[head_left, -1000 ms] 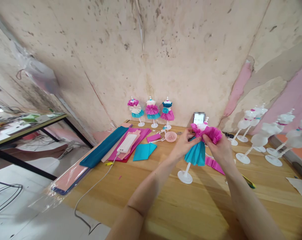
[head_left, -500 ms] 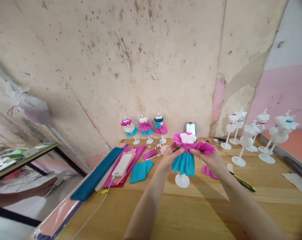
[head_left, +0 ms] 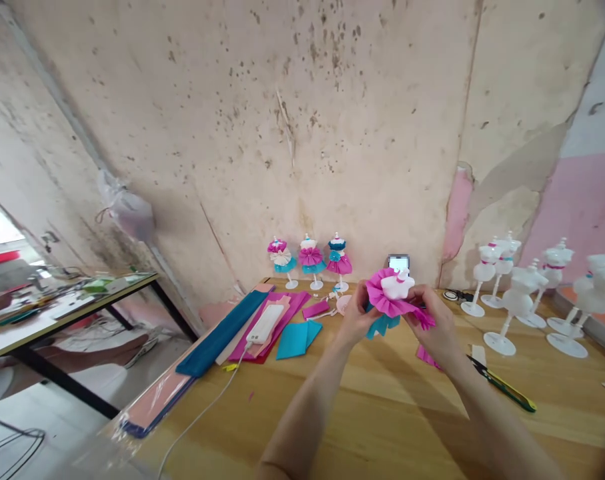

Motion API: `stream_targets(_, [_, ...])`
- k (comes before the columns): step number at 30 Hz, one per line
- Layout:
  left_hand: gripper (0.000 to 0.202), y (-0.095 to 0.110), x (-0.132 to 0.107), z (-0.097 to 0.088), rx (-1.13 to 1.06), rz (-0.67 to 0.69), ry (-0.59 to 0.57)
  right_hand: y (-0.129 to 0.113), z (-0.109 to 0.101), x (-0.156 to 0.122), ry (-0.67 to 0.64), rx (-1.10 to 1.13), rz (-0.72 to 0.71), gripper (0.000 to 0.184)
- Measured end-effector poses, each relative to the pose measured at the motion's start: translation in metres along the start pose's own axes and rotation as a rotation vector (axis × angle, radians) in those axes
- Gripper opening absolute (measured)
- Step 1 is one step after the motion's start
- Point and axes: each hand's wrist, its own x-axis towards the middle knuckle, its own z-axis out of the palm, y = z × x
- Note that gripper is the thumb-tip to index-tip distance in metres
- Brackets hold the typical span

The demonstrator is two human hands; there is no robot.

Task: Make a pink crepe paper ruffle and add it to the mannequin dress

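Pinched between left hand [head_left: 355,321] and right hand [head_left: 433,325], above the table [head_left: 382,413]: paper-dressed mannequin [head_left: 397,287]. Tipped top-first toward the camera (stand hidden); both hands closed on its pink ruffle [head_left: 379,301], equally near.

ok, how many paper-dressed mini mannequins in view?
4. Three stand in a row at the wall: left mannequin, middle mannequin, right mannequin. The fourth mannequin is held between the left hand and right hand. Bare white mannequins at the right are not counted. None seems hidden.

A small craft workshop: wooden worktable [head_left: 382,413], crepe paper sheets [head_left: 217,337], rows of miniature mannequins [head_left: 519,297].
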Motion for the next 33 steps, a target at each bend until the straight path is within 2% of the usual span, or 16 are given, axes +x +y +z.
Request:
stream_targets(2, [0.06, -0.002, 0.0, 0.001, -0.067, -0.031, 0.002, 0.004, 0.004, 0.0, 0.056, 0.04, 0.073, 0.024])
stream_targets(4, [0.062, -0.003, -0.004, -0.001, -0.121, -0.074, -0.001, 0.008, 0.008, 0.0, 0.051, 0.076, 0.117, 0.04])
stream_targets(6, [0.066, -0.003, -0.011, -0.004, -0.138, -0.13, 0.014, 0.011, 0.011, 0.001, -0.054, 0.117, 0.103, 0.045])
stream_targets(9, [0.066, -0.001, -0.028, -0.01, -0.158, -0.172, 0.065, 0.01, 0.019, 0.002, -0.22, 0.192, 0.097, 0.039])
stream_targets(12, [0.065, 0.001, -0.047, -0.012, -0.207, -0.152, 0.11, 0.003, 0.027, -0.003, -0.286, 0.258, 0.156, 0.041])
stream_targets(15, [0.059, 0.002, -0.066, -0.008, -0.179, -0.137, 0.117, 0.0, 0.028, -0.018, -0.284, 0.281, 0.208, 0.045])
stream_targets(20, [0.032, 0.002, -0.091, 0.012, 0.115, -0.051, 0.136, 0.005, 0.014, -0.05, -0.238, 0.2, 0.185, 0.04])
stream_targets(23, [0.029, -0.004, -0.097, 0.027, 0.157, -0.016, 0.176, 0.009, 0.011, -0.059, -0.195, 0.153, 0.143, 0.038])
stream_targets(27, [0.03, -0.012, -0.098, 0.04, 0.145, -0.056, 0.215, 0.012, 0.014, -0.058, -0.171, 0.135, 0.128, 0.039])
stream_targets(30, [0.031, -0.01, -0.099, 0.037, 0.125, -0.085, 0.194, 0.011, 0.015, -0.056, -0.179, 0.129, 0.113, 0.041])
stream_targets(33, [0.042, 0.003, -0.099, 0.023, 0.063, -0.108, 0.157, 0.009, 0.013, -0.055, -0.187, 0.122, 0.088, 0.04])
